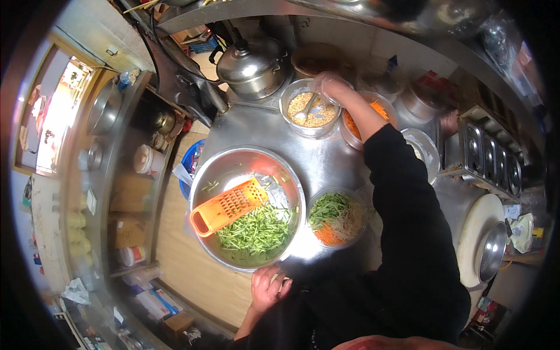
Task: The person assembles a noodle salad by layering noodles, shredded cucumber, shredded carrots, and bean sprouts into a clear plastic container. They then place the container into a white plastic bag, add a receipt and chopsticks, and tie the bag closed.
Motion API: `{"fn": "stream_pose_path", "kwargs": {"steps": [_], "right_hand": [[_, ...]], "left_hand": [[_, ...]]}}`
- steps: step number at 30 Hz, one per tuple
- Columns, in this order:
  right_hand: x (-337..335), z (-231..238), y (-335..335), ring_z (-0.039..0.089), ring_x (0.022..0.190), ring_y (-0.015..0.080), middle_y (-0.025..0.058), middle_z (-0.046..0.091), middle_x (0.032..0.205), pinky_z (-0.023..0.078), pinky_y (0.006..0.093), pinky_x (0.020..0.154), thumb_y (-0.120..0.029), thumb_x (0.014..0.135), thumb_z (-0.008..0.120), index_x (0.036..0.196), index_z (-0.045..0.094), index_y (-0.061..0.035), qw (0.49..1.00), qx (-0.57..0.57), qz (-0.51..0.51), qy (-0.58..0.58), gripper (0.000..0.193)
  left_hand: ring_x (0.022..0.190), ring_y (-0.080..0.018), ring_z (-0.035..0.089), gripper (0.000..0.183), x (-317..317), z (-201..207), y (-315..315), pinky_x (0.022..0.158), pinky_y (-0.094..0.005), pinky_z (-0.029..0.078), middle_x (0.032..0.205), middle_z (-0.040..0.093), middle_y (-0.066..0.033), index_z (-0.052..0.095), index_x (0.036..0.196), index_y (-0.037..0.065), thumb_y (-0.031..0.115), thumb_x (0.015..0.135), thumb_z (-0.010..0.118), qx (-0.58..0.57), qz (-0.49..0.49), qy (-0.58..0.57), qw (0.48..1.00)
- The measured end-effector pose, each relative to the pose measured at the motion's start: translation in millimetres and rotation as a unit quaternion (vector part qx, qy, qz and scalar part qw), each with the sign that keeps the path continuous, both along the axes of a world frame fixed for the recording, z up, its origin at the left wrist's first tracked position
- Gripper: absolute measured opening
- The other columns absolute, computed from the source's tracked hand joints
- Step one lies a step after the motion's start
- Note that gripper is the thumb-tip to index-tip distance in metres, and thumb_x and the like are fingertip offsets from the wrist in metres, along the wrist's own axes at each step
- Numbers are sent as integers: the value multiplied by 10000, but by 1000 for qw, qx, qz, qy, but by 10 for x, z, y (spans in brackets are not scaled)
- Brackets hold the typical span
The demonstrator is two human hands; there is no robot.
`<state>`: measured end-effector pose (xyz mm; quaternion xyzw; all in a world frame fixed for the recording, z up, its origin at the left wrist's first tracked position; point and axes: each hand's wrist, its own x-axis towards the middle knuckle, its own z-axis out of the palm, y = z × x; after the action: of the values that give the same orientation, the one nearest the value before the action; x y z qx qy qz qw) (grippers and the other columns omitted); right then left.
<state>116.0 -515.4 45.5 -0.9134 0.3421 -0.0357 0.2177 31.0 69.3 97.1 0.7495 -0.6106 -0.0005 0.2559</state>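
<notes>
My right hand [331,87], which looks covered by a clear plastic glove and is slightly blurred, reaches to the far side of the counter. It is closed at the upper end of a metal spoon [301,115], whose bowl rests in a steel bowl [315,133] of chopped, nut-like pieces [319,119]. Near me, my left hand [268,289] is curled just below a large steel basin [298,233]. Something small and pale shows at its fingers, too little to name. Shredded green vegetable [254,233] lies in the basin, with an orange grater [228,207] across it.
Right of the basin stands a clear bowl [363,230] of green, orange and pale shreds. Beyond are a bowl of shredded carrot [379,109], a lidded pot [248,70] and a white container [429,153]. A round white board [471,233] carries a metal bowl [493,251] at right.
</notes>
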Motion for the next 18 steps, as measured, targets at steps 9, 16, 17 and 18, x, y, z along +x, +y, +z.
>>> {"fn": "stream_pose_path", "kwargs": {"steps": [9,16,17,18], "right_hand": [[-413,-174,240,638,922,325,176,662,1031,495,401,826,-301,865,543,985,683,-60,994,-89,-42,-56,303],[-342,-237,293,630,923,347,180,658,1017,489,409,818,-265,870,540,966,683,-37,997,-59,-44,15,286],[-439,-229,291,647,869,297,168,679,972,492,381,789,-194,854,581,959,680,-19,993,-26,-68,-97,227],[-522,-216,284,646,896,301,162,679,993,496,374,790,-175,854,569,963,682,-23,984,36,-107,-139,219]], "left_hand": [[966,-275,584,241,-36,-40,-225,822,-391,462,1034,616,-84,658,884,66,174,705,779,4,-50,26,998],[968,-285,589,228,-51,16,-243,809,-394,469,1032,617,-92,661,885,56,161,713,770,12,-39,15,999],[968,-286,590,225,-54,16,-241,807,-396,471,1032,617,-94,661,886,55,157,715,768,13,-33,22,999],[968,-288,590,224,-55,13,-242,808,-398,472,1032,617,-96,661,886,54,155,716,766,12,-37,18,999]]}}
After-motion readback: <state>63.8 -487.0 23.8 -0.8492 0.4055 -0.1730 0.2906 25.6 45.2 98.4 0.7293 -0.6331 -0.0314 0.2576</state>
